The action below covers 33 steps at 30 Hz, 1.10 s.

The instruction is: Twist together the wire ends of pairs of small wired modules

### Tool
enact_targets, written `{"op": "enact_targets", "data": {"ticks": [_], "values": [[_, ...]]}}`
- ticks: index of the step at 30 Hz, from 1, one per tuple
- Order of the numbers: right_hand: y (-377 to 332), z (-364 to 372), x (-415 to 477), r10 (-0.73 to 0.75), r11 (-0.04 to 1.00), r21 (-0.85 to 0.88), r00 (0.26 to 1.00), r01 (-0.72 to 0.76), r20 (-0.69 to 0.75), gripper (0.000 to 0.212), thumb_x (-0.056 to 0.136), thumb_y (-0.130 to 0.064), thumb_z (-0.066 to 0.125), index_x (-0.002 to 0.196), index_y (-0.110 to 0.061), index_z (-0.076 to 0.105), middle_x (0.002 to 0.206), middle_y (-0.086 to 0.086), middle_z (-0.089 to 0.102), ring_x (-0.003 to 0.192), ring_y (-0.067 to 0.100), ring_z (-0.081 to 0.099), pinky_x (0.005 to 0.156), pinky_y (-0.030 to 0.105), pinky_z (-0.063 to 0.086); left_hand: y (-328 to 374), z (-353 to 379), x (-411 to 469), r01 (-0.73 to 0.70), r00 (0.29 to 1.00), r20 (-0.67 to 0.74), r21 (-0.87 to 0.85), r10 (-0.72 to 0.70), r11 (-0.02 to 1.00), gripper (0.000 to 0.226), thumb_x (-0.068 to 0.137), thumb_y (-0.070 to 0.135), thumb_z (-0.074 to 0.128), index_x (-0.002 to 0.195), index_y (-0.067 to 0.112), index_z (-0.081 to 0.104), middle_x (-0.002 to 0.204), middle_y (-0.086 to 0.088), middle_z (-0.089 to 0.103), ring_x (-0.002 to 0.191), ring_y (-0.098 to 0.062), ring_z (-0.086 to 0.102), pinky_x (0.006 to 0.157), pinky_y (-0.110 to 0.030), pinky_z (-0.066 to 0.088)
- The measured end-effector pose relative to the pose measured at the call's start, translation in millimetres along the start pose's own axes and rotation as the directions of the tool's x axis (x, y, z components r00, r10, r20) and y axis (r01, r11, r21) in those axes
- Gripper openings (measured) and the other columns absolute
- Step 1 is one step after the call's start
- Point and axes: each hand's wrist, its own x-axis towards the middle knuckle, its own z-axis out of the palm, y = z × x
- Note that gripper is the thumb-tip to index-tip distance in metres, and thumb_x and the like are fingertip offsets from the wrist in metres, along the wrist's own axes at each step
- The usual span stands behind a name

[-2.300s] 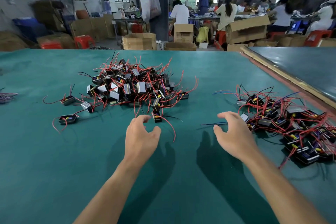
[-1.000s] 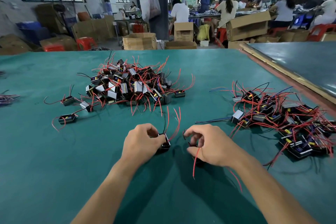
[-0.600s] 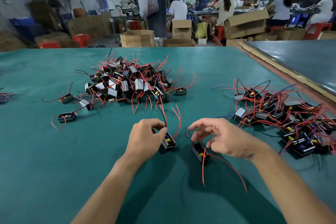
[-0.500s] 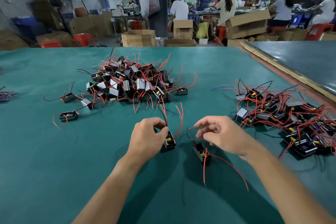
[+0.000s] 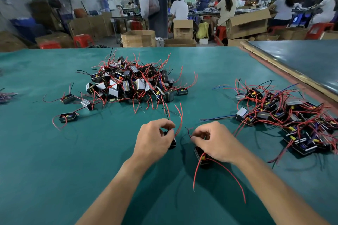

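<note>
Module [image 5: 173, 144] held by left hand [image 5: 153, 140], fingers curled round it, frame centre; right hand [image 5: 217, 143] pinches dark wire [image 5: 187, 129] above second module [image 5: 200, 154]. Cardboard box [image 5: 138, 38] upper centre, contents unseen.

My left hand [image 5: 153, 141] grips a black module [image 5: 173, 143], its red wires standing up. My right hand [image 5: 216, 143] pinches a dark wire [image 5: 187, 130] above a second module [image 5: 200, 154] (red leads trailing towards me). On the green table [image 5: 54, 170], one pile [image 5: 131, 82] lies ahead, another pile [image 5: 292, 118] to my right.
</note>
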Motion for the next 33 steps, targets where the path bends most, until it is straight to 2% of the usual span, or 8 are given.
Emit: {"op": "enact_targets", "data": {"ticks": [3, 8, 16, 20, 23, 27, 30, 33], "values": [[2.1, 3.5, 1.1, 0.025, 0.996, 0.084, 1.0, -0.024, -0.013, 0.017, 0.084, -0.021, 0.069, 0.068, -0.025, 0.065, 0.061, -0.013, 0.065, 0.053, -0.001, 0.052, 0.06, 0.021, 0.043, -0.5, 3.6, -0.6, 0.047, 0.998, -0.042, -0.038, -0.049, 0.998, 0.015, 0.082, 0.021, 0.068, 0.071, 0.029, 0.073, 0.056, 0.016, 0.065, 0.045, -0.002, 0.053, 0.051, -0.015, 0.042], [5.8, 4.7, 3.1, 0.042, 0.986, 0.164, 0.999, -0.039, -0.011, 0.014, 0.082, -0.017, 0.068, 0.07, -0.021, 0.062, 0.058, -0.02, 0.062, 0.052, 0.0, 0.051, 0.061, 0.024, 0.042, -4.6, 4.4, 2.8, 0.056, 0.998, -0.017, -0.104, -0.058, 0.993, 0.019, 0.072, 0.024, 0.082, 0.061, 0.026, 0.066, 0.06, 0.018, 0.065, 0.043, 0.0, 0.055, 0.047, -0.013, 0.04], [9.3, 2.6, 5.3, 0.053, 0.963, 0.267, 0.997, -0.036, -0.058, 0.015, 0.078, -0.008, 0.068, 0.074, -0.02, 0.061, 0.061, -0.011, 0.065, 0.055, 0.012, 0.054, 0.063, 0.034, 0.048, -4.6, -8.8, 7.0, 0.109, 0.963, 0.261, -0.138, -0.07, 0.984, 0.048, 0.054, 0.028, 0.096, 0.093, 0.029, 0.067, 0.064, 0.023, 0.059, 0.05, -0.002, 0.037, 0.053, -0.013, 0.034], [11.1, 3.5, 5.9, 0.065, 0.949, 0.313, 0.996, -0.045, -0.055, 0.009, 0.073, -0.012, 0.065, 0.077, -0.019, 0.061, 0.062, -0.009, 0.065, 0.056, 0.012, 0.053, 0.062, 0.033, 0.047, -2.7, -19.4, 5.8, 0.109, 0.913, 0.407, -0.147, -0.04, 0.983, 0.065, 0.059, 0.012, 0.093, 0.116, 0.021, 0.064, 0.102, -0.009, 0.063, 0.075, -0.015, 0.043, 0.071, -0.026, 0.042], [12.6, 4.0, 6.9, 0.072, 0.94, 0.336, 0.996, -0.049, -0.056, 0.012, 0.075, -0.01, 0.068, 0.08, -0.02, 0.062, 0.064, -0.009, 0.066, 0.056, 0.013, 0.053, 0.064, 0.033, 0.048, -1.6, -27.5, 2.5, 0.068, 0.854, 0.521, -0.113, 0.001, 0.991, 0.083, 0.061, 0.009, 0.092, 0.134, 0.021, 0.054, 0.119, 0.009, 0.06, 0.085, -0.008, 0.049, 0.07, -0.013, 0.043], [15.4, 2.1, 6.8, 0.087, 0.933, 0.355, 0.994, -0.06, -0.06, 0.019, 0.074, -0.012, 0.073, 0.084, -0.023, 0.062, 0.069, -0.011, 0.068, 0.059, 0.016, 0.053, 0.066, 0.036, 0.051, -0.4, -35.1, 1.5, 0.004, 0.789, 0.615, -0.016, 0.007, 1.0, 0.093, 0.065, 0.003, 0.086, 0.144, 0.028, 0.042, 0.111, 0.014, 0.049, 0.062, 0.013, 0.051, 0.057, -0.005, 0.038], [15.6, 1.3, 6.6, 0.08, 0.933, 0.355, 0.995, -0.054, -0.06, 0.021, 0.076, -0.007, 0.075, 0.085, -0.023, 0.064, 0.07, -0.009, 0.068, 0.06, 0.017, 0.055, 0.066, 0.038, 0.052, -1.5, -37.0, 1.3, -0.049, 0.776, 0.631, 0.037, 0.015, 0.998, 0.098, 0.071, -0.008, 0.073, 0.151, 0.03, 0.03, 0.109, 0.019, 0.043, 0.053, 0.007, 0.049, 0.058, -0.01, 0.043], [13.7, -0.6, 5.2, 0.043, 0.938, 0.346, 0.997, -0.019, -0.059, 0.024, 0.077, 0.0, 0.075, 0.081, -0.021, 0.066, 0.072, -0.009, 0.069, 0.062, 0.017, 0.056, 0.062, 0.033, 0.05, -1.5, -37.6, 0.5, -0.085, 0.795, 0.606, 0.074, 0.023, 0.994, 0.094, 0.072, -0.008, 0.066, 0.147, 0.039, 0.036, 0.116, 0.001, 0.049, 0.048, -0.004, 0.04, 0.063, -0.026, 0.049]]}}
